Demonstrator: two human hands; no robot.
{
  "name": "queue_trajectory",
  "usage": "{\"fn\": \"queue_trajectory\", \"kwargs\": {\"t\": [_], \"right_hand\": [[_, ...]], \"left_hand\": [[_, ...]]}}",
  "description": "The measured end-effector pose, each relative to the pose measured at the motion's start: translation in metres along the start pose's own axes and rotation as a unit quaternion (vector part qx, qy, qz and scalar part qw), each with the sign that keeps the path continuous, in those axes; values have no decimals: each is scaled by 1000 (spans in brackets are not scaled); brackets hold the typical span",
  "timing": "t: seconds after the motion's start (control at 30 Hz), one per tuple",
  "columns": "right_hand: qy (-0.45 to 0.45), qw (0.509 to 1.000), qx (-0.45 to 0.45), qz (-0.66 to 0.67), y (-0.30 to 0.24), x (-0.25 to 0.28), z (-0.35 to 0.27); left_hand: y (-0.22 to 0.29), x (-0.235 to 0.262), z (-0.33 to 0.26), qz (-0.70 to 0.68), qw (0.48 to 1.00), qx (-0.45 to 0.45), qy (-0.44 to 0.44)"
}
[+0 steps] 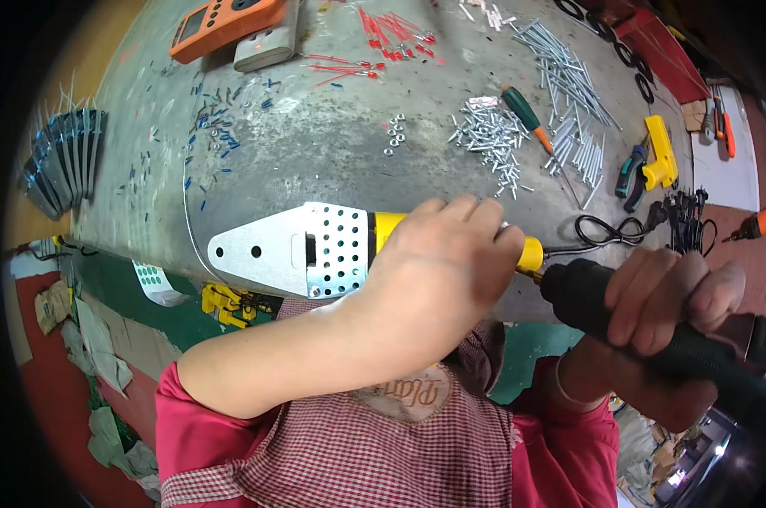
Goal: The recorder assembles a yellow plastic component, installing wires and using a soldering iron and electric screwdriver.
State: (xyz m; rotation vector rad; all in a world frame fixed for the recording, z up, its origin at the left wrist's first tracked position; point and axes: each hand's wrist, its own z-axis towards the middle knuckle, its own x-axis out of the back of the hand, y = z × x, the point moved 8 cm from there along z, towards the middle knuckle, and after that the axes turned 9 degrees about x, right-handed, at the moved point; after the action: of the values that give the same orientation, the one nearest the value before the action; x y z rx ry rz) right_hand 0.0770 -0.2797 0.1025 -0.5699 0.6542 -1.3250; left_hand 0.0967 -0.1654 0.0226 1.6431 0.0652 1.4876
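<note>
My left hand point(459, 250) is wrapped round the yellow body of a pipe welding iron point(268, 252), lying level near the table's front edge. Its flat, pointed metal plate faces left, behind a perforated metal guard. A black cord leaves the yellow right end. Closed round a black power screwdriver point(582, 296) is my right hand point(675, 300). The screwdriver's bit meets or nearly meets the yellow end of the iron; the exact contact is too small to tell. My left palm and fingertips are hidden.
Screws point(489, 140), long bolts point(561, 72), nuts point(393, 140) and red indicator lights point(395, 34) lie on the metal table point(315, 161). A green-handled screwdriver point(527, 114), pliers point(630, 176) and a yellow handle shell point(659, 157) are at right. An orange meter point(222, 25) stands at back left.
</note>
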Motion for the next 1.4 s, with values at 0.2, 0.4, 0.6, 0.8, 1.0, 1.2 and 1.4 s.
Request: {"fn": "queue_trajectory", "kwargs": {"t": [0.2,0.4,0.6,0.8,1.0,1.2,1.4], "right_hand": [[-35,999,7,12,1,-7,2],[-49,995,20,85,-20,-23,37],[-63,993,-32,91,49,-93,46],[-125,988,-36,80,56,-101,47],[114,988,26,-103,48,-75,49],[-139,984,-47,100,-21,-91,24],[-37,993,-110,35,9,-129,-25]], "left_hand": [[13,9,-10,87,993,-59,52],[-12,20,-90,167,983,-77,-4],[-13,13,-91,169,978,-114,34],[-16,10,-94,88,988,-126,11],[-22,10,-87,127,982,-104,92],[-31,35,-76,59,987,-143,54],[-30,29,-77,64,979,-163,108]]}}
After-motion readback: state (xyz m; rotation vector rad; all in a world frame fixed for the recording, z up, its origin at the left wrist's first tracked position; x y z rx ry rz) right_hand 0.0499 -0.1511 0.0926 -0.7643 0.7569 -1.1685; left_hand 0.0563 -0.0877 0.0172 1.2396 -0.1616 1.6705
